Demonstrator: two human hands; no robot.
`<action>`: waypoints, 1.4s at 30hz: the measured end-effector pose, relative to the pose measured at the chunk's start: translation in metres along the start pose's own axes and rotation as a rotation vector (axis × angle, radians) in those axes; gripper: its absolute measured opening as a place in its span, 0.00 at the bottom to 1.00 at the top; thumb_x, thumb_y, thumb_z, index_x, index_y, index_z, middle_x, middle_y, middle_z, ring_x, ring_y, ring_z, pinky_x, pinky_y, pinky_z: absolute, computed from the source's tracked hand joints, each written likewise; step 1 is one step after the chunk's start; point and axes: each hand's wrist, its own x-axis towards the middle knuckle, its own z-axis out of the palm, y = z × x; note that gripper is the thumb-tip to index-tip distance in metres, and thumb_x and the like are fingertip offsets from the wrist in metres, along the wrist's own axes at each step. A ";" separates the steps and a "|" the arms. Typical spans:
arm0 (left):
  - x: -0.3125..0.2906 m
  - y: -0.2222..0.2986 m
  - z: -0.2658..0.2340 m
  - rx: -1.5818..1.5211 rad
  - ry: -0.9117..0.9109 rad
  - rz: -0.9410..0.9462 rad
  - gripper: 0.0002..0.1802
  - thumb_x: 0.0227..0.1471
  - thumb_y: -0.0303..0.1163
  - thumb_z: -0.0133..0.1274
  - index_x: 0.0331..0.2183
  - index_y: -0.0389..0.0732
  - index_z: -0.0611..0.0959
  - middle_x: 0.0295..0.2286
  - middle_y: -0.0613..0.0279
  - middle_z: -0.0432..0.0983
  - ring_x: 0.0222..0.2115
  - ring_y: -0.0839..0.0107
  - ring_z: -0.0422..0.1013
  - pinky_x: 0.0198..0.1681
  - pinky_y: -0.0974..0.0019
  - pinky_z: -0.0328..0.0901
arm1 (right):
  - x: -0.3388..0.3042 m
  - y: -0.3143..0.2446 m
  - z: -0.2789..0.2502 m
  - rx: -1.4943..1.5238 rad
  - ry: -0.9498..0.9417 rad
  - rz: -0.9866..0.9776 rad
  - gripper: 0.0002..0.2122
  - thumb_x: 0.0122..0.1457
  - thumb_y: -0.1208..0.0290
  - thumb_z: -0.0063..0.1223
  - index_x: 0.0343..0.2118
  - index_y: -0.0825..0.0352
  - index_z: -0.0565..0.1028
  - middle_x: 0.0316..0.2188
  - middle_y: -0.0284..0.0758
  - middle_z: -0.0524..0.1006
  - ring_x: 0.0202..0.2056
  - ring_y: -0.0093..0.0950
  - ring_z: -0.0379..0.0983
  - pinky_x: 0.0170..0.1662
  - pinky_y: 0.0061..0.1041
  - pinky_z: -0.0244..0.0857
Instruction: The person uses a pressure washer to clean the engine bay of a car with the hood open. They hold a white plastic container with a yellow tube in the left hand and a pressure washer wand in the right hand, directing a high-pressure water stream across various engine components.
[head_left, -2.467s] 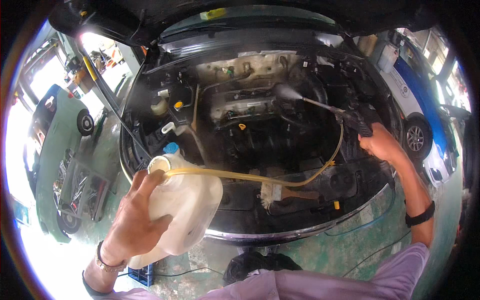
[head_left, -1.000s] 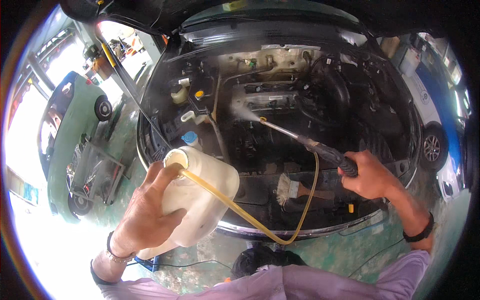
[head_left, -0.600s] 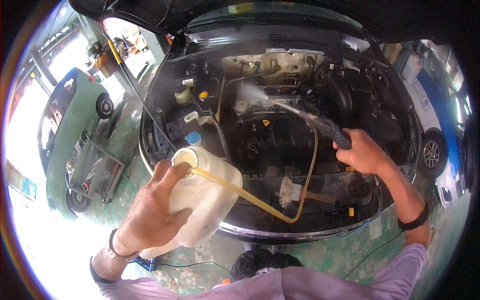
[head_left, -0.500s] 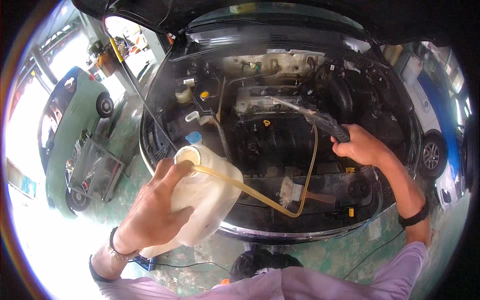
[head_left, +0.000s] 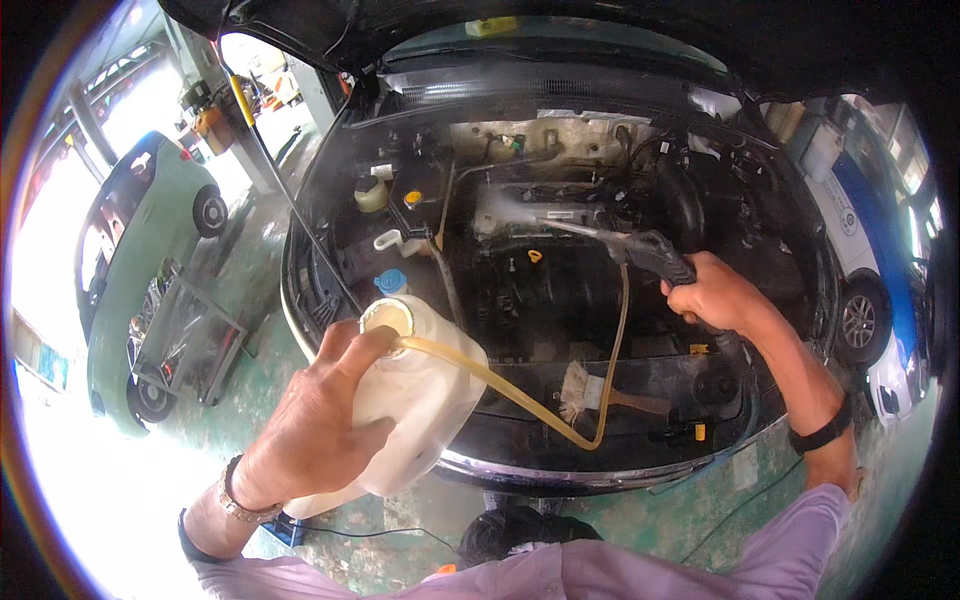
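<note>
My left hand (head_left: 335, 420) is closed round the neck of a whitish plastic jug (head_left: 435, 400), its fingers at the open mouth. The jug is tilted and held over the front edge of the engine bay. From its mouth a yellowish clear hose (head_left: 515, 395) loops down and up to a dark spray gun (head_left: 655, 255). My right hand (head_left: 715, 293) grips the gun's handle, with the thin metal nozzle pointing left. A white mist (head_left: 510, 208) leaves the nozzle tip over the engine (head_left: 560, 280). The fingertips of my right hand are partly hidden by the grip.
A brush (head_left: 590, 390) with pale bristles lies at the front of the bay. The raised hood (head_left: 800, 45) hangs above, with a prop rod (head_left: 275, 170) at left. A green car (head_left: 150, 250) and a metal cart (head_left: 195, 350) stand left, a blue-and-white car (head_left: 850, 230) right.
Spray now shows plainly at the nozzle tip, and the gun has swung slightly, its tip lower. The jug stays in my left hand, almost unmoved. The view has shifted a little.
</note>
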 end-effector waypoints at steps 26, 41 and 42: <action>0.003 -0.013 0.005 -0.059 0.032 0.091 0.37 0.37 0.20 0.60 0.54 0.38 0.70 0.43 0.44 0.68 0.44 0.40 0.69 0.47 0.52 0.66 | -0.090 0.100 -0.038 0.091 0.331 0.252 0.05 0.45 0.75 0.54 0.26 0.68 0.73 0.17 0.30 0.71 0.19 0.23 0.67 0.26 0.26 0.62; 0.002 -0.019 0.012 -0.112 0.067 0.099 0.38 0.36 0.19 0.60 0.53 0.35 0.70 0.45 0.45 0.67 0.44 0.43 0.68 0.48 0.54 0.66 | -0.159 0.121 -0.036 0.102 0.478 0.304 0.09 0.48 0.71 0.56 0.31 0.69 0.76 0.23 0.32 0.76 0.25 0.24 0.73 0.32 0.27 0.68; 0.002 -0.019 0.011 -0.114 0.068 0.101 0.38 0.36 0.19 0.60 0.53 0.35 0.70 0.45 0.45 0.67 0.44 0.43 0.68 0.48 0.54 0.66 | -0.162 0.121 -0.035 0.125 0.475 0.244 0.09 0.48 0.71 0.57 0.31 0.69 0.76 0.24 0.32 0.76 0.25 0.25 0.73 0.32 0.28 0.68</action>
